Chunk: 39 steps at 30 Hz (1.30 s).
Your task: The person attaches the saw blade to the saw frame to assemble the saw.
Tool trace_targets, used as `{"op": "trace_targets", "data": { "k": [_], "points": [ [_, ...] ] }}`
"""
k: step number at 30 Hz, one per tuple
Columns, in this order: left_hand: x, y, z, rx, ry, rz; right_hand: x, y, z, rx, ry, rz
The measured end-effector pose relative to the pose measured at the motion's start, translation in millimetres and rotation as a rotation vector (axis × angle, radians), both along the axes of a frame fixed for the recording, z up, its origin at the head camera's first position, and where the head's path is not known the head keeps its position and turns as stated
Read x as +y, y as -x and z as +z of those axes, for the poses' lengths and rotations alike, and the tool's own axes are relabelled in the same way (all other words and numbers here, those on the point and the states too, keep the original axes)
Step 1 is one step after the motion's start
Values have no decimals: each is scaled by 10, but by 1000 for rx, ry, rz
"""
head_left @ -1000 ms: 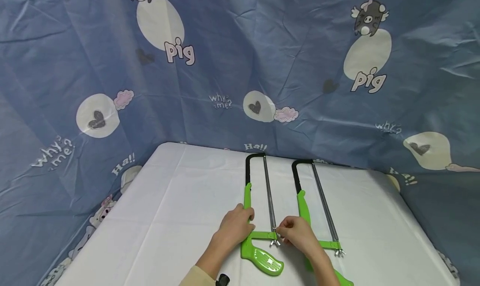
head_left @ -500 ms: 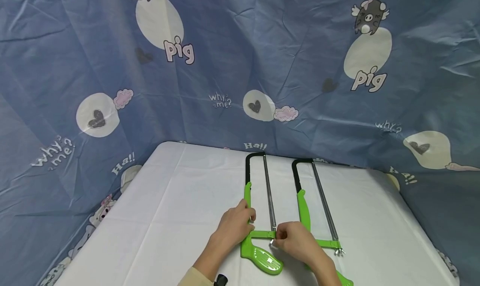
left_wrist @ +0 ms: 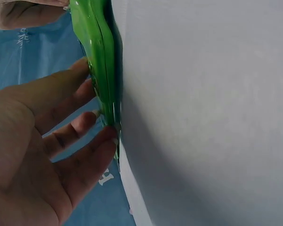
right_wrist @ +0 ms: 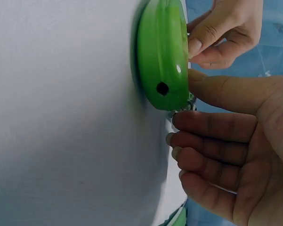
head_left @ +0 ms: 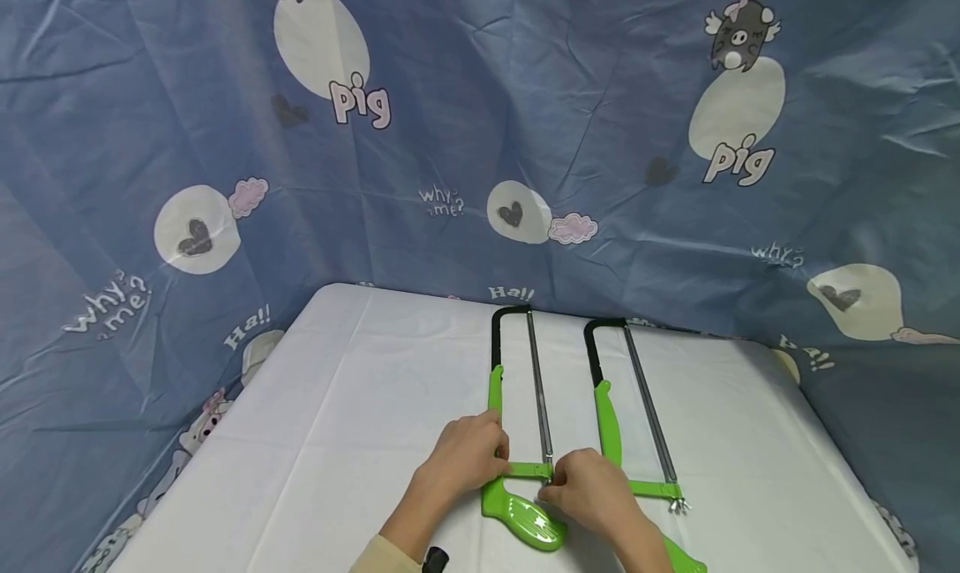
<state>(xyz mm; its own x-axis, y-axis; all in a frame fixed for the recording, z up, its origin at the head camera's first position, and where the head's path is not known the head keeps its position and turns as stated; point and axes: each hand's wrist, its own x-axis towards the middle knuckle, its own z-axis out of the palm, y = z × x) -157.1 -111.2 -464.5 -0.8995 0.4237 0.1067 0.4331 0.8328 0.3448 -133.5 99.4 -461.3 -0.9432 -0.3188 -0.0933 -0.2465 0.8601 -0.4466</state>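
Note:
Two green hacksaws lie side by side on the white table in the head view. My left hand [head_left: 467, 452] holds the frame of the left hacksaw [head_left: 528, 525], near where the green crossbar joins it. In the left wrist view, its thumb and fingers [left_wrist: 87, 125] bend against the green frame. My right hand [head_left: 588, 487] is at the near end of that saw's blade [head_left: 539, 381], pinching the wing nut, mostly hidden by the fingers. In the right wrist view, a little metal [right_wrist: 192, 104] shows between thumb and index finger, just beyond the green handle.
The second hacksaw [head_left: 609, 435] lies just right, its lower part behind my right forearm; its wing nut [head_left: 679, 505] shows. A small black object [head_left: 435, 560] is by the left sleeve. A blue printed cloth [head_left: 420, 139] hangs behind the white table [head_left: 360, 406].
My right hand has moved slightly toward me, from beside the blade end onto the wing nut, which it now covers. The left hand has shifted a little lower on the frame. Both saws stay put.

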Motion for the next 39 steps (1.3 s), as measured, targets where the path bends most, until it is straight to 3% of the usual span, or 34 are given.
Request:
{"op": "trace_targets", "data": {
  "k": [5,12,18,30,39],
  "points": [
    [14,-2,9,-6,31,8,-26,-24,-24,31,-7,-27],
    [34,-8,15,3,37,2,-36,-29,-43,3,37,-71],
    [43,-7,22,5,36,9,-8,-29,-58,-1,84,-43],
    [52,-18,18,-60,-44,36,68,6,-88,-103,137,-23],
    [28,-6,9,-72,-90,24,117,43,-90,-97,162,-36]
  ]
}}
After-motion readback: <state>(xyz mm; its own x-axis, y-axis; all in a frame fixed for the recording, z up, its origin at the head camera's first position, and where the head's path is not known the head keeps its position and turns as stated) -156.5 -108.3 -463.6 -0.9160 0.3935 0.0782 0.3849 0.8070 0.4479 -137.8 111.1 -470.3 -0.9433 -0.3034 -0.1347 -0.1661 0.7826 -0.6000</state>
